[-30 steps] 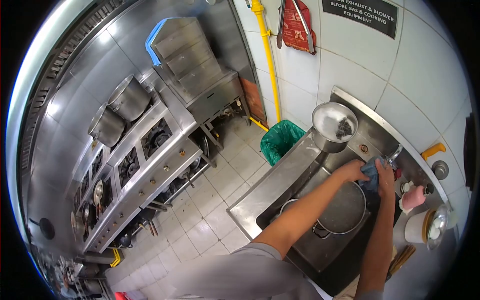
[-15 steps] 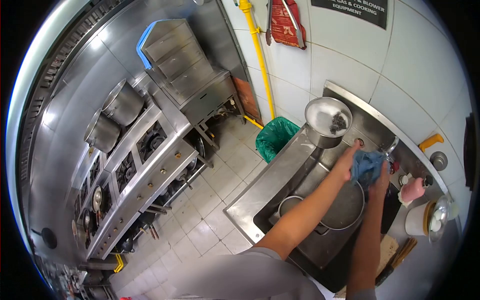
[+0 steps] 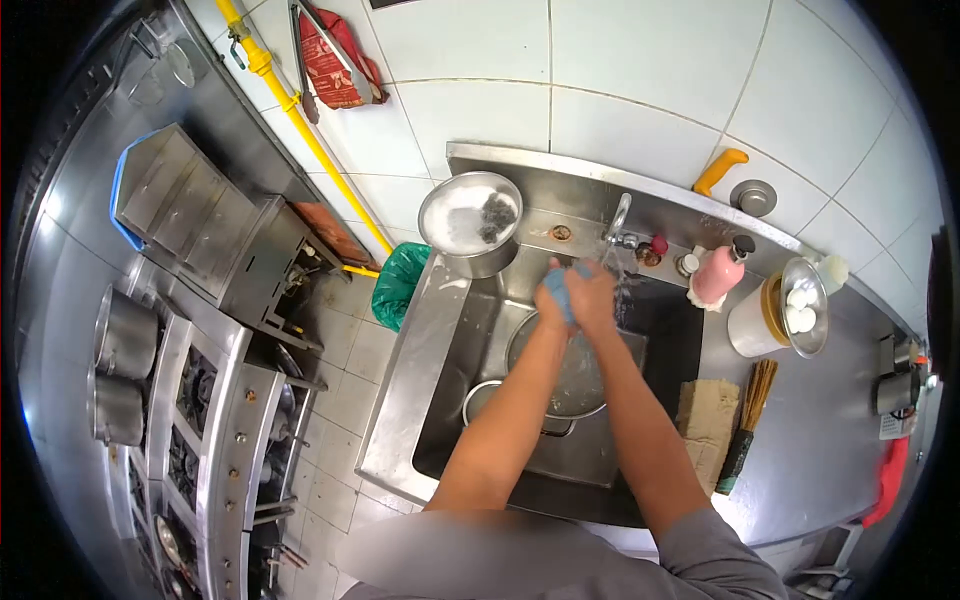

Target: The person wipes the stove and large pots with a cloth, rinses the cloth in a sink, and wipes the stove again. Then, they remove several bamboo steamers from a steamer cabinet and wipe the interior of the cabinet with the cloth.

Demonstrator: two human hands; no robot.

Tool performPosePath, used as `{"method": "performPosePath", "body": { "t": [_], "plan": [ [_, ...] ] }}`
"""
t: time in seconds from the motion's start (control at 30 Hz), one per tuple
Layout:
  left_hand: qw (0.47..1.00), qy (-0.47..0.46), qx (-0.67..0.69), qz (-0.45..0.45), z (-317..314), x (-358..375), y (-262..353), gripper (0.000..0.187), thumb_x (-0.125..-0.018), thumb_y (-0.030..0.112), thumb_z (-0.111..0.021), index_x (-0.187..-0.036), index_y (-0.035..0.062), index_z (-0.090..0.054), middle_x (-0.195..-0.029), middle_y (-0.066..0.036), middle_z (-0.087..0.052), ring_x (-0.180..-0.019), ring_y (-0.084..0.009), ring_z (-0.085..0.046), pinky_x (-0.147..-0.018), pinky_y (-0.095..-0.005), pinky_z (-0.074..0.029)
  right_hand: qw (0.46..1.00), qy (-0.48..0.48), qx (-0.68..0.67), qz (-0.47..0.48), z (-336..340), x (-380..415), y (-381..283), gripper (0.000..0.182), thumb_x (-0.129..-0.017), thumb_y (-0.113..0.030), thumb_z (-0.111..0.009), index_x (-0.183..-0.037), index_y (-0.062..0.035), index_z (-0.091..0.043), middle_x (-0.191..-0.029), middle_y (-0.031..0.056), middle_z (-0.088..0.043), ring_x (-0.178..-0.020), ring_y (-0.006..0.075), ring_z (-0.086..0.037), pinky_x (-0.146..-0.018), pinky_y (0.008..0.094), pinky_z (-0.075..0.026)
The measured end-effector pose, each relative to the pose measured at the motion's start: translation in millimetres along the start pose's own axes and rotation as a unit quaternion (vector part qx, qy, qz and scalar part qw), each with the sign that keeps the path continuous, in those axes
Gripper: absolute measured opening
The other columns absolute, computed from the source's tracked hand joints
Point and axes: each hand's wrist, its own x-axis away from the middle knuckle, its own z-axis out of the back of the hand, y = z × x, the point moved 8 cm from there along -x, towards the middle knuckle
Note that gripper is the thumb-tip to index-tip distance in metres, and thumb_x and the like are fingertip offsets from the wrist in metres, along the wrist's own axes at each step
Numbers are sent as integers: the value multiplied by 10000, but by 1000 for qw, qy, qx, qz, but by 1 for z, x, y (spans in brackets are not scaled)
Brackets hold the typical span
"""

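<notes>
A blue cloth (image 3: 561, 297) is bunched between my two hands above the sink (image 3: 560, 462). My left hand (image 3: 548, 302) grips it from the left and my right hand (image 3: 594, 293) is wrapped round it from the right, the two pressed together. Just right of them, water splashes below the faucet (image 3: 619, 218). Under my hands, a large round pan (image 3: 578, 390) rests in the sink, partly hidden by my forearms. A smaller round vessel (image 3: 478, 398) sits to its left.
A pot of suds (image 3: 483, 262) with a dark scouring pad (image 3: 498, 215) stands at the sink's back left corner. Right of the sink are a pink soap bottle (image 3: 717, 275), a white container (image 3: 755, 325), a brush (image 3: 752, 420) and a folded beige cloth (image 3: 707, 425). A green-lined bin (image 3: 398, 285) stands left.
The blue cloth was spread loosely between my separated hands; now it is squeezed into a small bunch with my hands together. My head view has turned to the right.
</notes>
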Motion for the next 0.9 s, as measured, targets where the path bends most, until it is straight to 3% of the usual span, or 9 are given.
{"method": "performPosePath", "body": {
  "t": [0.07,0.33,0.4,0.47,0.57,0.67,0.77,0.83,0.9],
  "plan": [
    [980,-14,180,81,-29,30,18,281,-942,281,-510,-1001,25,-609,-933,-107,-629,-821,-229,-616,-710,-386,-510,994,-12,-24,103,-11,7,-9,318,-794,-268,-661,-839,47,-646,-746,170,-646,-666,228,-584,-665,384,-459],
    [967,-71,-243,-11,11,24,33,469,-916,360,-584,-1258,46,-518,-1192,-103,-588,-1114,-202,-550,-925,-354,-442,996,-88,-4,-3,20,-41,3,374,-791,-318,-734,-961,1,-642,-875,111,-657,-745,209,-611,-693,327,-485],
    [955,-47,-288,57,12,35,45,557,-906,502,-535,-1244,59,-540,-1245,-99,-565,-1190,-229,-485,-917,-386,-430,936,-221,-268,-64,7,-23,-8,383,-747,-223,-788,-1030,-19,-630,-893,67,-655,-738,157,-613,-676,282,-500],
    [966,-38,-112,230,6,42,29,674,-885,587,-505,-1276,38,-513,-1284,-112,-544,-1223,-266,-467,-922,-420,-441,951,-247,-185,-16,-4,-13,-10,388,-710,-164,-800,-1035,-33,-633,-912,74,-657,-764,172,-627,-713,280,-505],
    [961,-129,68,234,-10,36,24,592,-872,563,-548,-1077,10,-604,-1045,-142,-644,-984,-269,-612,-784,-406,-520,955,-151,-26,253,-21,28,-36,377,-710,-241,-785,-978,-21,-637,-895,103,-654,-762,206,-623,-753,333,-485],
    [942,-145,84,291,-22,46,30,412,-877,471,-601,-861,60,-630,-769,-100,-656,-721,-216,-647,-693,-360,-529,953,-169,-67,241,-14,72,-67,363,-719,-264,-770,-934,0,-645,-842,122,-648,-765,251,-618,-736,370,-483],
    [988,-125,46,83,5,19,12,300,-890,378,-623,-875,78,-632,-762,-69,-635,-708,-190,-628,-626,-355,-507,956,-144,-11,257,-10,58,-47,322,-730,-264,-763,-865,6,-653,-758,133,-641,-700,243,-604,-687,366,-478],
    [994,-37,23,101,-25,46,13,323,-897,394,-607,-887,72,-629,-775,-68,-637,-714,-188,-629,-627,-355,-506,993,-89,-69,17,-2,-4,18,337,-733,-282,-757,-852,14,-648,-686,149,-613,-641,198,-571,-634,359,-469],
    [992,50,1,115,-21,50,14,345,-904,410,-591,-899,66,-627,-789,-66,-639,-721,-187,-629,-627,-355,-506,993,-65,-103,6,-12,-7,36,301,-739,-242,-726,-855,22,-640,-672,118,-609,-605,161,-547,-582,337,-454]
  ]
}}
